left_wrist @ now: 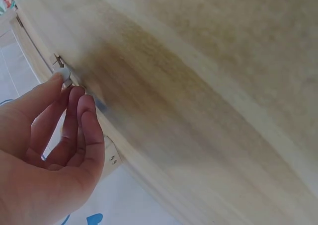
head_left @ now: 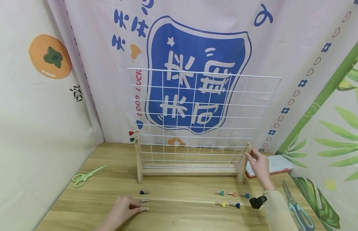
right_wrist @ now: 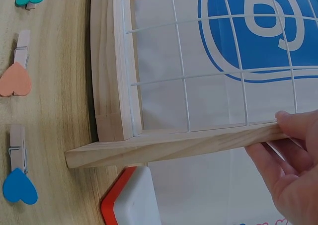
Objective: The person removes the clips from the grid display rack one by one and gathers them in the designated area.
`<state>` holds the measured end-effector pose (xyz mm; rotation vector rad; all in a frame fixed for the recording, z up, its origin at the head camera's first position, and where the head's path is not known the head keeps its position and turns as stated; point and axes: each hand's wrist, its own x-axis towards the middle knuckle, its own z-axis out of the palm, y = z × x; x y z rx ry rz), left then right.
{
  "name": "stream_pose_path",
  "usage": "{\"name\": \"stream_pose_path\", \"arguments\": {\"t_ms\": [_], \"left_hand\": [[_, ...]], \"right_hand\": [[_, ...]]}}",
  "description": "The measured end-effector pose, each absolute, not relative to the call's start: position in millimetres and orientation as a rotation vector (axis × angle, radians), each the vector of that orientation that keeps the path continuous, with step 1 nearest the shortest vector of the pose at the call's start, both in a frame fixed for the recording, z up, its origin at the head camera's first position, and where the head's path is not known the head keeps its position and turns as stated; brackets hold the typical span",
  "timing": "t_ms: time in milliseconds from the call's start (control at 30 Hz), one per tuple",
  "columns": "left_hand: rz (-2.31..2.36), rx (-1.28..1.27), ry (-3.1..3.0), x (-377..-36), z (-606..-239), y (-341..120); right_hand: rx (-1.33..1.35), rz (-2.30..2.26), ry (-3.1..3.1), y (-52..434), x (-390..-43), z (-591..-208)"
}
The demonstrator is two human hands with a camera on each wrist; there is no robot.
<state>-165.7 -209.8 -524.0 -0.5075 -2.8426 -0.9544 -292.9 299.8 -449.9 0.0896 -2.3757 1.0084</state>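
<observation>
A white wire grid [head_left: 202,112] stands upright in a wooden stand [head_left: 190,170] on a wooden table [head_left: 179,218]. My right hand [head_left: 249,154] grips the top of the stand's right post [right_wrist: 174,148], fingers curled round its end [right_wrist: 285,130]. My left hand [head_left: 138,207] rests on the table in front of the stand. Its thumb and fingers pinch a small wooden clothespin [head_left: 144,209], which shows blurred at my fingertips [left_wrist: 62,76] in the left wrist view. Two more pins [head_left: 144,192] lie just beyond it.
Several heart-tipped pins [head_left: 232,193] lie at the front right, among them a blue [right_wrist: 20,190] and a peach one [right_wrist: 15,81]. Two pins [head_left: 134,132] are clipped to the grid's left edge. Green scissors [head_left: 87,175] lie left, grey-blue scissors [head_left: 297,208] right, near a white box with a red base [head_left: 271,165].
</observation>
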Motion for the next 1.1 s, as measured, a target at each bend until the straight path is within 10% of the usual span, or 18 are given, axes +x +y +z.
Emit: {"name": "stream_pose_path", "arguments": {"t_ms": [400, 1100], "left_hand": [[-1.044, -0.442, -2.817, -174, -508, -221], [-0.923, -0.190, -2.432, -257, -360, -250]], "right_hand": [[0.082, 1.014, -2.398, 299, -291, -450], [0.070, 1.004, -2.401, 300, -292, -450]]}}
